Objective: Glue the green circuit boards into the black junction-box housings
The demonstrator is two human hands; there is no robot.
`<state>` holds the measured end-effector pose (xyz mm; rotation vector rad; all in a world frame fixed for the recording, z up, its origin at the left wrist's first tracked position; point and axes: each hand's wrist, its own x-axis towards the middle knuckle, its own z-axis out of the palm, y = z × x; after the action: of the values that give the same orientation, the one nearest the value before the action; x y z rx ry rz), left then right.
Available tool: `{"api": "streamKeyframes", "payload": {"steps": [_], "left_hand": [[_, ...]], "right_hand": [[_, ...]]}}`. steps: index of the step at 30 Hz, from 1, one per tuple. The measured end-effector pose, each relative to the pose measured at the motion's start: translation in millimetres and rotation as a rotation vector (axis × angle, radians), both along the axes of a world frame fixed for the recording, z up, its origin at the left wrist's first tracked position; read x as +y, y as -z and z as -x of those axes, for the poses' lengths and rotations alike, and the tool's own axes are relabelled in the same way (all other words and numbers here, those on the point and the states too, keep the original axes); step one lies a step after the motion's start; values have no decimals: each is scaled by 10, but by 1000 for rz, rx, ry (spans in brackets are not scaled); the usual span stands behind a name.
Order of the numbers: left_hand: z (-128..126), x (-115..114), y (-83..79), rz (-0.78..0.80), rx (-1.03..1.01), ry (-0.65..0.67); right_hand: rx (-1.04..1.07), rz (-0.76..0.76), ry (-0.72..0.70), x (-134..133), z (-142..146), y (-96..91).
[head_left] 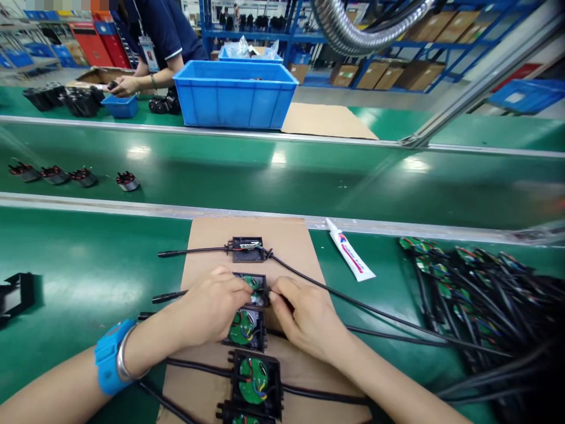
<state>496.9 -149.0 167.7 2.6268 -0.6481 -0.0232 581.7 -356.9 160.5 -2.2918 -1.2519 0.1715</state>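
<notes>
A column of open black plastic housings runs down a cardboard sheet (304, 368), each with a cable at both sides. My left hand (212, 306), fingers curled, grips the second housing from the top (261, 299) and presses on its green circuit board (253, 284). At that housing's right end, my right hand (306, 318) pinches the black cable; the fingertips partly hide it. Beyond them lies the farthest housing (248, 252). Nearer me are another housing with a round green board (242, 327), partly behind my left hand, and a larger-looking one (278, 383).
A white glue-like tube (352, 252) lies right of the cardboard. Circuit boards with black cables (477, 294) are heaped at the right. A black bracket-shaped part (17, 294) is at left. Small motor-like parts (83, 176), a blue bin (236, 97) and a co-worker (163, 41) are beyond.
</notes>
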Motion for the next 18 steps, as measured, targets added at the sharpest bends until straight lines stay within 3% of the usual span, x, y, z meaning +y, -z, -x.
{"api": "streamKeyframes", "payload": {"steps": [4, 8, 14, 18], "left_hand": [[0, -45, -50, -65, 13, -14], [24, -88, -68, -124, 32, -23], [78, -93, -13, -165, 2, -29], [99, -116, -8, -181, -13, -17]], "right_hand": [[-32, 148, -75, -14, -69, -43], [-201, 259, -137, -7, -107, -79], [-452, 108, -268, -103, -138, 73], [-447, 148, -277, -89, -143, 73]]}}
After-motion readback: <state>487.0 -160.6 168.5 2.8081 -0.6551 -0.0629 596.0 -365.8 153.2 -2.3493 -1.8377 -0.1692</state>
